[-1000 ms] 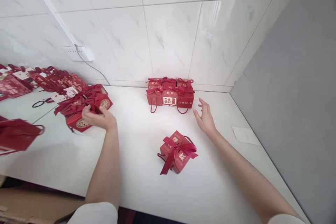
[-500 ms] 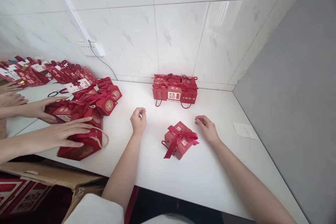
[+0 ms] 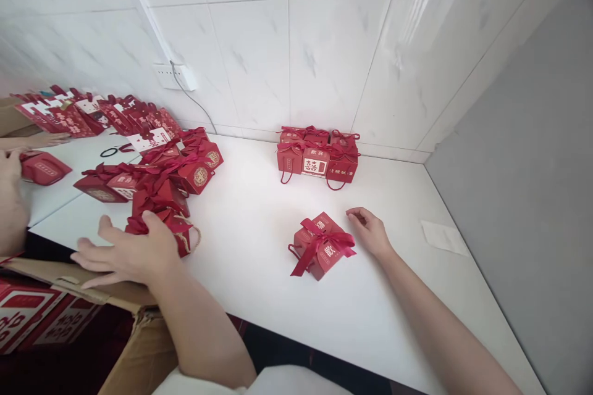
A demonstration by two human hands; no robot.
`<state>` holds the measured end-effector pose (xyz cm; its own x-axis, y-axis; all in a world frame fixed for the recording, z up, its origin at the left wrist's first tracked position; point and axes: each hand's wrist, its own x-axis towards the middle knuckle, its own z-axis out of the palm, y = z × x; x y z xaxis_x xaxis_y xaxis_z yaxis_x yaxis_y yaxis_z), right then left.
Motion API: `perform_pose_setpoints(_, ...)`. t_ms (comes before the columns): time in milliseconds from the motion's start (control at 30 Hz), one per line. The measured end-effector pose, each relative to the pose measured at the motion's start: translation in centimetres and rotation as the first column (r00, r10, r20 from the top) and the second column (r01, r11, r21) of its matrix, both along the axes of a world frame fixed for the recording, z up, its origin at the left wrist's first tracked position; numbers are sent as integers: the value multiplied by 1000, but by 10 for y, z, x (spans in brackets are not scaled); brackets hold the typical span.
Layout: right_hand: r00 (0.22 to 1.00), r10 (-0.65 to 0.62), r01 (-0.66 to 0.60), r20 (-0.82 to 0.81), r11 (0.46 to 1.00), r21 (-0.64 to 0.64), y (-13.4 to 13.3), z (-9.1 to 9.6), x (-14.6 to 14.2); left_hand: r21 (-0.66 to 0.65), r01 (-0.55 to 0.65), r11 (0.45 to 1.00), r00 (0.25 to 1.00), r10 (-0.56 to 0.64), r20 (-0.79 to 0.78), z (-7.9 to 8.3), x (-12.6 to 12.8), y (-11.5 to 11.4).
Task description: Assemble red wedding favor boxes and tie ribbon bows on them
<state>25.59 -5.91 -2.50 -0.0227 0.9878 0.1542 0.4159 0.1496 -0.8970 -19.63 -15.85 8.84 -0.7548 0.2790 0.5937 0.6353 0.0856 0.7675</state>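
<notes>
My left hand [image 3: 125, 253] lies flat with fingers spread at the table's front-left edge, its thumb against a red gift box with a rope handle [image 3: 178, 231]. My right hand [image 3: 370, 231] rests on the white table [image 3: 259, 271] with fingers loosely bent and nothing in it. It lies just right of a lone red gift box tied with a red ribbon [image 3: 322, 245], close to it but not gripping. A tidy block of red gift boxes [image 3: 317, 157] stands against the tiled wall.
A loose pile of red boxes [image 3: 157, 173] and a row of red bags [image 3: 92, 117] fill the left side. Another person's hand [image 3: 12, 197] at the far left holds a red box [image 3: 44, 166]. An open cardboard carton [image 3: 55, 308] sits below the table edge. A grey partition [image 3: 523, 197] bounds the right.
My left hand has swung from the table's middle to the left, onto the box by the front edge. The other person's hands have drawn back left. My right hand has hardly moved.
</notes>
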Motion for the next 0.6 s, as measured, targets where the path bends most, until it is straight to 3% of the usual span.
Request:
perform_pose_setpoints(67, 1000, 4, -4, 1, 1000, -6, 0, 0, 0, -117, -84, 990, 996, 88, 32, 1, -32, 1)
perform_pose_setpoints(167, 1000, 14, -14, -1, 1000, -12, 0, 0, 0, -310, -183, 933, 976, 210, 54, 5, -61, 27)
perform_pose_setpoints(300, 1000, 27, -27, -2, 999, -21, 1, 2, -1, -525, -140, 840, 964, 237, 121, 3, -72, 60)
perform_pose_setpoints(367, 999, 34, -33, 6, 999, -22, 0, 4, -2, -549, -88, 831, 966, 206, 158, -5, -67, 65)
perform_pose_setpoints(500, 999, 43, -42, 24, 999, -23, 1, 6, -3, -458, -16, 889, 983, 97, 155, -26, -29, 62)
perform_pose_setpoints(600, 998, 49, -48, 33, 998, -28, 1, 6, -3, -538, 62, 840, 994, -5, 108, -33, 15, 69)
